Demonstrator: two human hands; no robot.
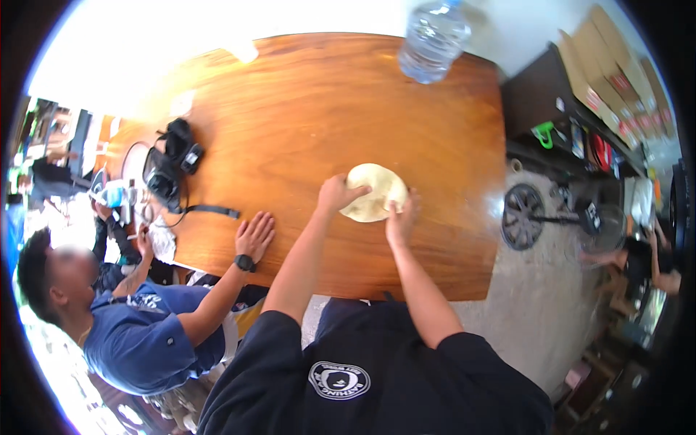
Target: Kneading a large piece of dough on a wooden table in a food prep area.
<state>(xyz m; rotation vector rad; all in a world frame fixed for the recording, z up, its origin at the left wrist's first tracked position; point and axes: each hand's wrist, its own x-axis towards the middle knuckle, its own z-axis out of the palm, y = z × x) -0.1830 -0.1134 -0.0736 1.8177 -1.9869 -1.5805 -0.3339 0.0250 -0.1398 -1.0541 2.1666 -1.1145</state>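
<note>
A round, pale cream, soft-looking disc (370, 180) is on or just over the wooden table in front of me; its exact kind is not clear. My left hand (341, 194) grips its left edge, thumb laid over the top. On the lower right edge my right hand (403, 219) is closed, with its thumb pressing on the upper side. Small dents or folds show near both thumbs. The fingers beneath the disc are partly hidden.
The wooden table (304, 109) bears a large clear water bottle (433, 42) at the far right and a black strapped bag or gear (170, 163) at the left. Beside me a person in blue rests a hand (255, 233) on the table. A standing fan (523, 216) and cardboard boxes (605, 69) are right.
</note>
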